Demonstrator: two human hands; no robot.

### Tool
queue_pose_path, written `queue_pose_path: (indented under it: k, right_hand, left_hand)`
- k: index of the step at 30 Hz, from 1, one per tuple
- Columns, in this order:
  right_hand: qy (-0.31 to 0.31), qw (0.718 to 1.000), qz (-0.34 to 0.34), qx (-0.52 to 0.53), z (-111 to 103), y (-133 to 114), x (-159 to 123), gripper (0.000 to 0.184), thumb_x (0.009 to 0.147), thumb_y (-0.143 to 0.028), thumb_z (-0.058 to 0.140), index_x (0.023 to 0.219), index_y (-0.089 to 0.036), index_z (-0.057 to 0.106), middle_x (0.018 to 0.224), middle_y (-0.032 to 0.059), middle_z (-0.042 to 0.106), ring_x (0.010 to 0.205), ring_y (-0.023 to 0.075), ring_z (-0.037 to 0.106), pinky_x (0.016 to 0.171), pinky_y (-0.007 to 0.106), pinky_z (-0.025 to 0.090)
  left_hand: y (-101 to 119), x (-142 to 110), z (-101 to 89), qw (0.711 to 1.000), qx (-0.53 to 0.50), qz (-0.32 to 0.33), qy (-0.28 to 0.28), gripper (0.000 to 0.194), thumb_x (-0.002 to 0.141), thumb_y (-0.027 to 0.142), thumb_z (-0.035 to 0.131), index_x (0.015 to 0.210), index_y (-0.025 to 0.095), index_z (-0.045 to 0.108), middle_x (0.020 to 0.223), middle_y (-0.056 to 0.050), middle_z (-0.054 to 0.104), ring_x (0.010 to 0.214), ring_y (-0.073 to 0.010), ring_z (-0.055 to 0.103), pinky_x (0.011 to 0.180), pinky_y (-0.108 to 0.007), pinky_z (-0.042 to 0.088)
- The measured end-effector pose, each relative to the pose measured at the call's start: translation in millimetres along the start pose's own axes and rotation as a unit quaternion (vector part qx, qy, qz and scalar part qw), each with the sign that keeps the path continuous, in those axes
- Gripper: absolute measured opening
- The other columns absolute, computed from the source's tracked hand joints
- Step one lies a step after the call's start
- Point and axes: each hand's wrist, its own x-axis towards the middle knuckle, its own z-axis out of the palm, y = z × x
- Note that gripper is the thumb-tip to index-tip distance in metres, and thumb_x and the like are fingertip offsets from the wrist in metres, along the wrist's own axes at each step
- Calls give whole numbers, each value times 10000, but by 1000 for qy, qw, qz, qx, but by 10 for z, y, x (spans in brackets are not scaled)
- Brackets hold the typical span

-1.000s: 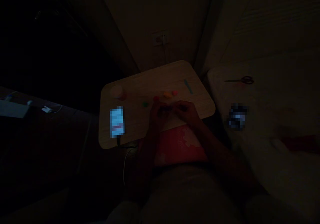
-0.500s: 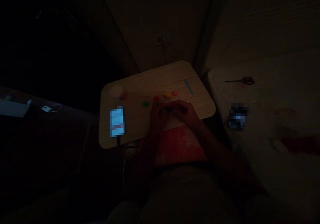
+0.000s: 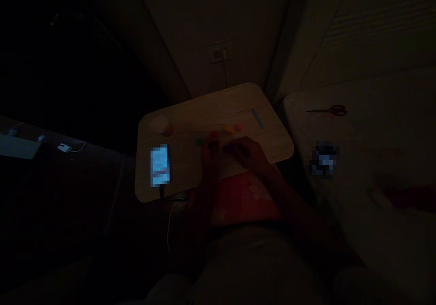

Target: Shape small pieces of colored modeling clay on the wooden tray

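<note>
Very dim light hides much detail. My left hand (image 3: 209, 155) is over the wooden table, close to a small green lump (image 3: 198, 142) and a red lump (image 3: 213, 134); its fingers are too dark to read. To its right, my right hand (image 3: 248, 152) is closed, fingertips together around a small dark piece I cannot make out. A gap separates the two hands. Just beyond them lie a yellow-orange lump (image 3: 228, 129) and a pink lump (image 3: 239, 126). A flat blue strip (image 3: 258, 118) rests farther right.
The wooden table (image 3: 190, 110) also holds a pale round tub (image 3: 160, 124) and a lit, blurred phone-like screen (image 3: 160, 165) with a cable. A red patterned surface (image 3: 241, 200) is before my body. Scissors (image 3: 335, 110) and a blurred dark object (image 3: 324, 159) lie on the pale surface at right.
My hands were together over a dark piece; they have moved apart. The left shifted slightly left toward the green lump, while the dark piece appears to stay at my right fingertips.
</note>
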Motion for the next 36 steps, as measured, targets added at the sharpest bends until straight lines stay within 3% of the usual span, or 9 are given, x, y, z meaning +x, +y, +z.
queue_pose_path:
  k: [6,14,18,21,25,31,36]
  right_hand:
    - [-11,996,-62,-64,21,25,36,348,814,-184,765,1155,-246,791,1226,106,785,1164,331,673,1065,543,487]
    - [11,997,-73,-15,-8,-6,2,426,855,-251,773,1279,-241,737,1283,134,751,1215,326,653,1075,516,491]
    - [33,997,-60,45,-25,-43,-10,367,891,-328,780,1249,-254,754,1195,116,772,1099,275,705,983,441,548]
    - [36,996,-32,80,-43,-73,-25,216,914,-332,758,1116,-270,804,1074,81,800,987,243,735,912,400,572]
    - [45,993,-1,109,-49,-88,-46,184,883,-335,792,1053,-275,829,1025,66,810,917,232,745,859,383,587]
    - [49,991,-17,125,-68,-91,-51,133,862,-340,811,978,-289,853,974,58,811,879,230,734,822,379,590]
    - [39,994,-16,98,-85,-109,-46,135,871,-335,780,967,-288,862,924,62,789,835,222,706,768,369,581]
  left_hand:
    - [84,3,6,1000,3,-7,-3,366,1008,555,565,1127,218,647,1059,-86,755,915,-199,707,874,-344,579]
    - [153,24,-13,998,55,31,-31,306,969,495,658,1075,217,733,1110,-94,762,1065,-238,722,968,-389,574]
    - [149,2,-3,997,39,-14,-65,298,912,469,734,1058,209,724,1024,-71,777,942,-215,736,852,-344,589]
    - [173,-15,-3,995,44,-20,-86,292,850,457,804,967,199,734,959,-52,775,904,-206,729,842,-331,580]
    - [216,-22,-13,994,42,-21,-97,277,845,455,812,922,198,743,919,-40,763,869,-193,708,823,-323,568]
    - [191,-2,-3,988,68,55,-126,282,876,497,780,957,227,772,965,-66,758,947,-235,694,910,-395,553]
    - [152,12,-3,982,113,79,-132,283,907,520,743,872,244,793,850,-45,749,853,-238,669,876,-418,537]
